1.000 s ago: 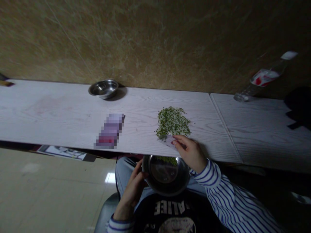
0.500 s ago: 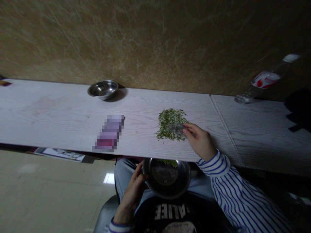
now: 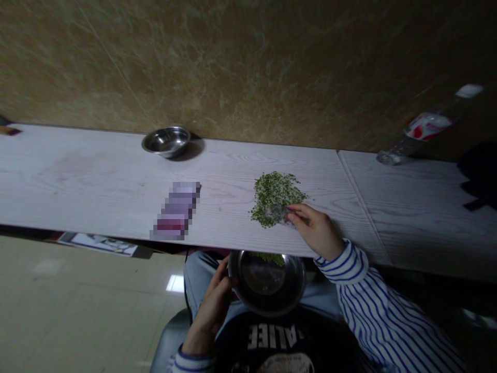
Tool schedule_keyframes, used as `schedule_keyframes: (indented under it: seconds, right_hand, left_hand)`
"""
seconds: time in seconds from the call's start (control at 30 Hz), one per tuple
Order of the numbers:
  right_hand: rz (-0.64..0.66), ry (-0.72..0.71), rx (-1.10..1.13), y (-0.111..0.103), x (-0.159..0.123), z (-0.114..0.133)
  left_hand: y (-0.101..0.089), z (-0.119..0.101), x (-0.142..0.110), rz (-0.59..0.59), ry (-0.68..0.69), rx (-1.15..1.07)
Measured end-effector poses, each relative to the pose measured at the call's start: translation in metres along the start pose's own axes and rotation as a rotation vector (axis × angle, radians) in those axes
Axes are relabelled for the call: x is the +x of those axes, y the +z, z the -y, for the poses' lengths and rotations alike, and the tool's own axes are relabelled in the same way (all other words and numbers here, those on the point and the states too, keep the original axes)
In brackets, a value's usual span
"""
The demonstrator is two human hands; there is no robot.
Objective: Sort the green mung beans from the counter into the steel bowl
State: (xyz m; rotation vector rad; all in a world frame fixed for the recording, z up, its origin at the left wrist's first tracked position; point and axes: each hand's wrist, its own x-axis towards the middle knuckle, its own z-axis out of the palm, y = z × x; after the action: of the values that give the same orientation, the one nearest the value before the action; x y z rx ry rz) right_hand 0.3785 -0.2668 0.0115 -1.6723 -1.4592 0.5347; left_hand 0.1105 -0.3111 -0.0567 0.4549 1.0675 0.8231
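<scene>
Small green grains [image 3: 276, 190], perhaps mung beans, lie in a loose patch on the pale wooden table. At the near side of the patch, my right hand [image 3: 316, 228] pinches a greyish, see-through flat piece [image 3: 276, 212] between thumb and fingers; its exact kind is unclear. The piece lies low over the grains. Below the table's front edge, my left hand [image 3: 218, 298] grips the left side of a steel bowl [image 3: 267, 308] over my lap. More green grains show inside the bowl along its far side, partly cut off by the table edge.
A smaller steel bowl [image 3: 166, 142] stands by the wall. A pixelated purple flat object [image 3: 176, 210] lies left of the grains. At the right, a clear plastic bottle [image 3: 417, 127] with a red-white label stands near a dark object [image 3: 479, 171]. A seam crosses the table.
My right hand has shifted a little left and toward the front edge with the greyish piece. A few grains now lie farther right. My left hand stays on the bowl.
</scene>
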Motion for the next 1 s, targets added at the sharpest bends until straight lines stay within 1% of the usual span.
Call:
schedule_keyframes:
  seconds: [0.2, 0.43, 0.57, 0.73, 0.87, 1.0]
  right_hand:
    - [0.047, -0.008, 0.062, -0.002, -0.013, -0.001]
    - [-0.003, 0.014, 0.111, -0.01, -0.018, -0.01]
    - [-0.011, 0.019, 0.07, -0.006, -0.02, -0.012]
    - [0.036, 0.009, 0.074, -0.003, -0.026, -0.008]
    - [0.043, 0.028, 0.093, -0.007, -0.03, -0.006]
    - [0.007, 0.052, 0.113, -0.013, -0.032, -0.007]
  left_hand:
    - [0.001, -0.003, -0.002, 0.032, -0.003, 0.025]
    - [-0.004, 0.0, 0.001, 0.072, -0.001, 0.026]
    - [-0.005, 0.002, 0.003, 0.063, -0.007, 0.022]
    - [-0.005, 0.002, 0.002, 0.054, -0.017, 0.033]
    - [-0.004, 0.001, 0.001, 0.021, -0.015, 0.05]
    - [-0.003, 0.0, 0.002, 0.023, -0.015, 0.049]
